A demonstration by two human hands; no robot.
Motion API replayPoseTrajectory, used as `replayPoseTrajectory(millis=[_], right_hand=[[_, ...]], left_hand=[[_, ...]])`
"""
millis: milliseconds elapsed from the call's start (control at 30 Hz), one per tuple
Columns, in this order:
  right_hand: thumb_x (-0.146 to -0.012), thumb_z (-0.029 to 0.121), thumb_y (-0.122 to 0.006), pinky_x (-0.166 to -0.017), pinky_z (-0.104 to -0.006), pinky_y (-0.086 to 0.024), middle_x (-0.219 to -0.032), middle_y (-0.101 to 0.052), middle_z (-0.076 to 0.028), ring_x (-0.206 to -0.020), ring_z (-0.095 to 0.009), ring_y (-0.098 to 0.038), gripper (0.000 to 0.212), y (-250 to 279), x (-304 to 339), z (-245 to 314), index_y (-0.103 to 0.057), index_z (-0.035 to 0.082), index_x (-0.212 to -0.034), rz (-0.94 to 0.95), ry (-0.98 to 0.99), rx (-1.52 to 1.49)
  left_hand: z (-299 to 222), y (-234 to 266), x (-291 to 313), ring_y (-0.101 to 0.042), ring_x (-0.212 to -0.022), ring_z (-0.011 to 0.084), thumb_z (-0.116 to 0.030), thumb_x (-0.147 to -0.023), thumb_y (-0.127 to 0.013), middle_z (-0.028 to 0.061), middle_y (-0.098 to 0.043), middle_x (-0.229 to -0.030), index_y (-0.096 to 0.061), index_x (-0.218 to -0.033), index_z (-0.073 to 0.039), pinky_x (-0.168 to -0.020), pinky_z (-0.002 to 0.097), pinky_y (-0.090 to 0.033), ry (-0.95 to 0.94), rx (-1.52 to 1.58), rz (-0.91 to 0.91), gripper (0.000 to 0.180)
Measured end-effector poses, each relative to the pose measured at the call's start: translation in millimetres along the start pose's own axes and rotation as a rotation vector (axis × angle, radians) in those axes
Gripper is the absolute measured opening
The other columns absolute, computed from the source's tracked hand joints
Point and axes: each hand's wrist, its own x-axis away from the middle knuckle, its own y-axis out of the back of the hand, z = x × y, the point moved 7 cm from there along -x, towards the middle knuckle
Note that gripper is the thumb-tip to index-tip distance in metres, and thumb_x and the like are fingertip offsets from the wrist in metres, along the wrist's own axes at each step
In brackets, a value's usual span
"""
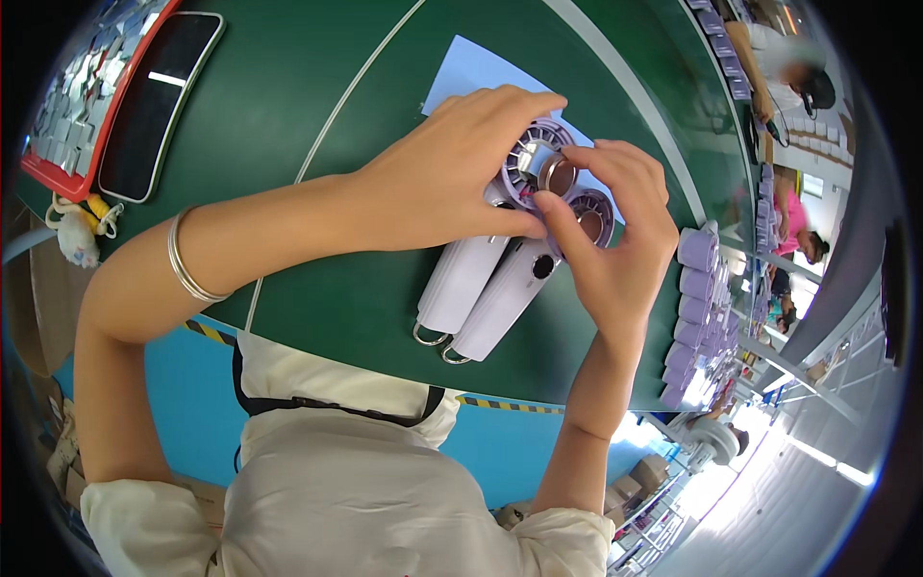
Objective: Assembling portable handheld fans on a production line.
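Two lilac handheld fans lie side by side on the green table [317,77], their metal loops toward me. My left hand [447,163] curves around the round head of the left fan [466,279], thumb on its near side and fingers along the far rim. Between the thumb and fingers of my right hand [620,216] is a small round disc [559,175] with a shiny edge, held over the fan heads. The right fan [510,298] has a brownish round centre in its head, partly covered by my right hand. Beneath the heads lies a light blue sheet [471,69].
A red tray [117,91] of small silvery pieces and a dark phone [159,106] sit at far left, beside a small plush charm [77,234]. Stacked lilac parts [694,284] line the right table edge. Other people work farther right.
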Motion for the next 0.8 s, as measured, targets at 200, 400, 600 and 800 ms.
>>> replayPoseTrajectory(millis=[200, 400, 600, 800], right_hand=[[-0.065, 0.011, -0.088, -0.09, -0.0379, -0.047, -0.097, -0.071, -0.007, -0.107, -0.031, -0.063, 0.039, -9.7, -5.5, -2.0, -0.074, 0.006, -0.101, 0.037, 0.043, -0.034], [-0.061, 0.012, -0.089, -0.09, -0.0372, -0.047, -0.096, -0.071, -0.005, -0.108, -0.03, -0.063, 0.039, -9.7, -15.3, -2.7, -0.076, 0.007, -0.098, 0.089, 0.064, -0.016], [-0.058, 0.015, -0.09, -0.091, -0.0382, -0.048, -0.095, -0.071, -0.003, -0.109, -0.03, -0.063, 0.041, -11.1, -16.2, -2.6, -0.078, 0.009, -0.097, 0.086, 0.119, -0.01], [-0.058, 0.016, -0.091, -0.091, -0.0417, -0.051, -0.104, -0.07, -0.009, -0.11, -0.033, -0.062, 0.043, -11.8, -17.8, -7.8, -0.078, 0.006, -0.099, 0.105, 0.076, -0.049]], left_hand=[[10.9, -0.7, 2.6, -0.05, -0.127, 0.0346, -0.021, -0.073, -0.086, 0.0139, -0.055, -0.135, -0.05, -0.139, -0.006, -0.107, 0.0436, -0.041, 0.089, -0.006, 0.019, 0.077], [7.7, -0.2, 2.9, -0.051, -0.124, 0.0343, -0.018, -0.072, -0.085, 0.0135, -0.056, -0.133, -0.051, -0.136, -0.006, -0.106, 0.0449, -0.041, 0.02, -0.017, -0.049, 0.074], [6.5, -1.4, 3.2, -0.052, -0.124, 0.0339, -0.018, -0.074, -0.083, 0.0122, -0.057, -0.13, -0.051, -0.135, -0.007, -0.106, 0.0445, -0.04, -0.027, -0.031, -0.043, 0.069], [6.1, -2.5, 3.7, -0.053, -0.122, 0.0333, -0.016, -0.074, -0.082, 0.0111, -0.058, -0.13, -0.052, -0.134, -0.007, -0.105, 0.0442, -0.04, -0.036, -0.034, -0.058, 0.068]])
